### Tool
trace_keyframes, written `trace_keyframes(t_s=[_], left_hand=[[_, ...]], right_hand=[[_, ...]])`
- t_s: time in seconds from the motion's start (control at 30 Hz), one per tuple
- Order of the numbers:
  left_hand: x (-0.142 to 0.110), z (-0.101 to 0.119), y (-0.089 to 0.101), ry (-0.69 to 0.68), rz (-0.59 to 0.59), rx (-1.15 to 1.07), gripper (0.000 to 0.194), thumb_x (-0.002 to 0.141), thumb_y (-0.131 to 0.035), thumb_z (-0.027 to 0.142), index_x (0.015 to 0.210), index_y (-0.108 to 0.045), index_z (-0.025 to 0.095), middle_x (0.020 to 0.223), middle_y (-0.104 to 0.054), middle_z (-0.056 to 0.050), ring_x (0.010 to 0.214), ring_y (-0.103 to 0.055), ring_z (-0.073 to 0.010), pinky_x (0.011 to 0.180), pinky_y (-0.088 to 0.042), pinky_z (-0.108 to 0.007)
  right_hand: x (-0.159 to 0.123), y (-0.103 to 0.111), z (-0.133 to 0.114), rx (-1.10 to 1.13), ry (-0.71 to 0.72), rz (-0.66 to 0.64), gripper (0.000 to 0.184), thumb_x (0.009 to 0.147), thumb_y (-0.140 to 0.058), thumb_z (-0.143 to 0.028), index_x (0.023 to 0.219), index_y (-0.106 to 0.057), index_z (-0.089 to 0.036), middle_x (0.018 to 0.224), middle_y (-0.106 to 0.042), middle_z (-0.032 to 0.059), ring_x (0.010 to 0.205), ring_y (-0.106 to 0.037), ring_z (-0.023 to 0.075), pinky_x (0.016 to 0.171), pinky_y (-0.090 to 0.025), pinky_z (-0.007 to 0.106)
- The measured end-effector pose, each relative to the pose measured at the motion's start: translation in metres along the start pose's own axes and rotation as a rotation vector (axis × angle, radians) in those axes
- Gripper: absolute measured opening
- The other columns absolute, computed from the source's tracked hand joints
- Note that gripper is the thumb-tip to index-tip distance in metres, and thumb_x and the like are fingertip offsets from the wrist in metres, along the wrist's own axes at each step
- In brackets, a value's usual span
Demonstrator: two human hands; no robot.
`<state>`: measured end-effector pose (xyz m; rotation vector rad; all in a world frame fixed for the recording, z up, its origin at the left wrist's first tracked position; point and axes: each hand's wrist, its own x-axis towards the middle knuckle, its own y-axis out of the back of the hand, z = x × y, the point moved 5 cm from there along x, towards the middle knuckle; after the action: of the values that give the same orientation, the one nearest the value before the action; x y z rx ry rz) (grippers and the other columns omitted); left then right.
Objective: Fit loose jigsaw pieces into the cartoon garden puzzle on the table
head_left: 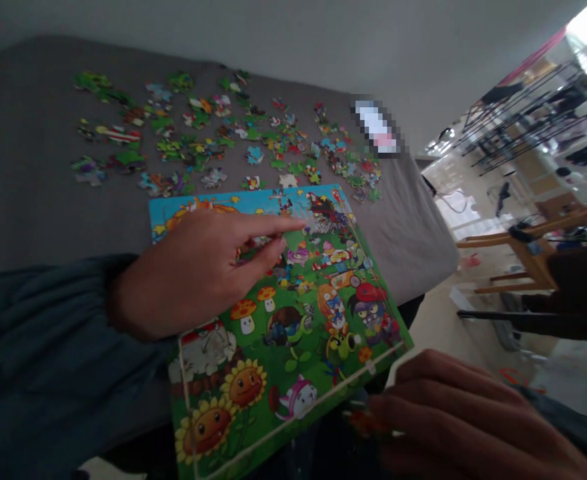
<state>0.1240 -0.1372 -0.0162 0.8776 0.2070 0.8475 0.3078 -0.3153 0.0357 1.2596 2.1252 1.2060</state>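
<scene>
A cartoon jigsaw puzzle board point(253, 343) with sunflowers, mushrooms and zombie figures lies tilted at the near edge of the grey surface. Over its upper half is my left hand point(198, 267), holding nothing. Its index finger points right and its tip meets the picture near the upper right, with the thumb apart below it; the other fingers are curled. At the lower right, beside the board's near corner, my right hand point(453, 413) pinches a small orange and green puzzle piece point(366, 423). That piece is blurred and partly covered by the fingers.
Many loose puzzle pieces point(188, 147) are spread over the grey cloth point(28, 200) behind the board. A pixelated, phone-like object point(376, 127) lies at the back right. Farther right are a wooden chair point(528, 247) and a black rack point(518, 113).
</scene>
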Motion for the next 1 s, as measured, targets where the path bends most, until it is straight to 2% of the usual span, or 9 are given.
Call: trace_keyframes(t_s=[0.1,0.2,0.27,0.37,0.47,0.57,0.67,0.83,1.0], left_hand=[[-0.001,-0.001,-0.004,-0.062,-0.001,0.080,0.042,0.101,-0.044,0.037,0.131,-0.073,0.035,0.113,-0.081,0.002,0.099,-0.075,-0.0233,0.087,-0.055,-0.035],[0.000,-0.005,0.002,-0.064,0.054,0.143,0.043,0.102,-0.043,0.038,0.133,-0.072,0.034,0.119,-0.080,0.001,0.104,-0.075,-0.0246,0.089,-0.056,-0.037],[0.002,-0.009,0.010,-0.026,0.127,0.166,0.042,0.102,-0.045,0.040,0.132,-0.073,0.033,0.123,-0.079,0.002,0.108,-0.075,-0.0237,0.093,-0.056,-0.035],[0.006,-0.018,0.023,0.046,0.247,0.181,0.039,0.102,-0.046,0.039,0.130,-0.073,0.033,0.126,-0.078,0.005,0.109,-0.075,-0.0205,0.101,-0.054,-0.031],[0.009,-0.028,0.029,0.105,0.304,0.193,0.037,0.102,-0.047,0.037,0.128,-0.073,0.033,0.125,-0.078,0.006,0.106,-0.076,-0.0199,0.101,-0.055,-0.030],[0.011,-0.034,0.027,0.131,0.302,0.196,0.037,0.101,-0.048,0.035,0.127,-0.074,0.032,0.123,-0.079,0.006,0.104,-0.076,-0.0200,0.101,-0.056,-0.031],[0.012,-0.036,0.024,0.131,0.282,0.196,0.037,0.101,-0.048,0.034,0.128,-0.073,0.033,0.122,-0.079,0.007,0.105,-0.076,-0.0193,0.104,-0.054,-0.030],[0.012,-0.034,0.025,0.122,0.251,0.189,0.036,0.102,-0.048,0.034,0.127,-0.073,0.033,0.123,-0.078,0.006,0.110,-0.075,-0.0199,0.106,-0.052,-0.029],[0.015,-0.037,0.023,0.179,0.216,0.174,0.035,0.100,-0.050,0.038,0.126,-0.073,0.034,0.125,-0.078,0.007,0.114,-0.073,-0.0211,0.109,-0.052,-0.031]], right_hand=[[-0.003,0.027,0.013,-0.042,-0.032,-0.044,0.025,0.100,-0.069,-0.027,0.124,-0.069,-0.020,0.099,-0.078,0.0047,0.092,-0.072,0.0179,0.078,-0.058,0.026],[0.029,0.027,0.031,-0.023,0.017,-0.030,0.024,0.099,-0.071,-0.029,0.122,-0.069,-0.020,0.100,-0.077,0.0045,0.093,-0.071,0.0159,0.081,-0.058,0.026],[0.063,0.011,0.041,0.009,0.128,-0.060,0.023,0.100,-0.070,-0.035,0.115,-0.073,-0.018,0.103,-0.075,0.0068,0.095,-0.069,0.0174,0.087,-0.057,0.031],[0.109,-0.021,0.054,-0.029,0.243,-0.101,0.032,0.096,-0.072,-0.046,0.113,-0.077,-0.018,0.111,-0.072,0.0091,0.105,-0.063,0.0221,0.094,-0.053,0.037],[0.132,-0.048,0.066,-0.058,0.309,-0.153,0.036,0.093,-0.074,-0.049,0.113,-0.078,-0.019,0.115,-0.071,0.0096,0.109,-0.058,0.0240,0.100,-0.048,0.040],[0.135,-0.060,0.078,-0.079,0.290,-0.177,0.033,0.091,-0.079,-0.044,0.114,-0.078,-0.020,0.113,-0.071,0.0090,0.107,-0.056,0.0247,0.097,-0.047,0.041],[0.130,-0.060,0.083,-0.061,0.287,-0.149,0.035,0.093,-0.077,-0.045,0.116,-0.077,-0.019,0.114,-0.072,0.0093,0.107,-0.056,0.0255,0.095,-0.047,0.042],[0.128,-0.060,0.086,-0.001,0.323,-0.126,0.026,0.098,-0.071,-0.039,0.110,-0.077,-0.017,0.106,-0.073,0.0075,0.101,-0.055,0.0238,0.087,-0.045,0.039],[0.128,-0.058,0.093,0.035,0.295,-0.128,0.024,0.099,-0.070,-0.036,0.109,-0.077,-0.016,0.102,-0.072,0.0074,0.098,-0.056,0.0236,0.089,-0.045,0.040]])
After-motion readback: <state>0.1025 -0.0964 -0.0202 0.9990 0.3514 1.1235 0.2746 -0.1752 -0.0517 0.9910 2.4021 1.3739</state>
